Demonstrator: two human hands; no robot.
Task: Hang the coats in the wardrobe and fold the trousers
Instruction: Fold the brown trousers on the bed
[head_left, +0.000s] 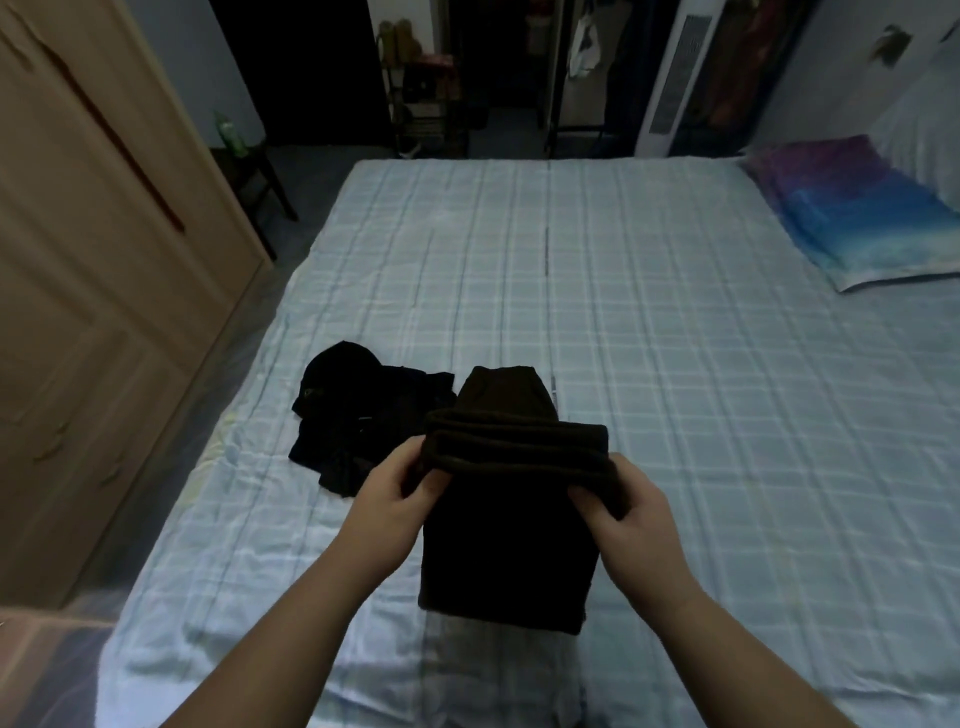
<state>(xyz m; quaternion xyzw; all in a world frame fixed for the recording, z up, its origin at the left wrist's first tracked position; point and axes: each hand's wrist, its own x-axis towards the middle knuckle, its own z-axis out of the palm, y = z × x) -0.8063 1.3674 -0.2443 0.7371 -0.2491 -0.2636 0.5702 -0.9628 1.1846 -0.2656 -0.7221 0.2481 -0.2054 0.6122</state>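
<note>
Dark brown trousers (506, 545) are lifted just above the bed, doubled over so that a thick fold runs across the top and both ends hang down. My left hand (387, 501) grips the fold's left end. At the fold's right end my right hand (626, 512) pinches the cloth. A crumpled black garment (358, 421) lies on the bed to the left of the trousers, apart from both hands.
The bed (675, 364) has a pale blue checked sheet. A purple and blue pillow (852, 208) lies at its far right. A closed wooden wardrobe (93, 291) stands along the left. A dark stool with a green bottle (231, 132) sits beyond it.
</note>
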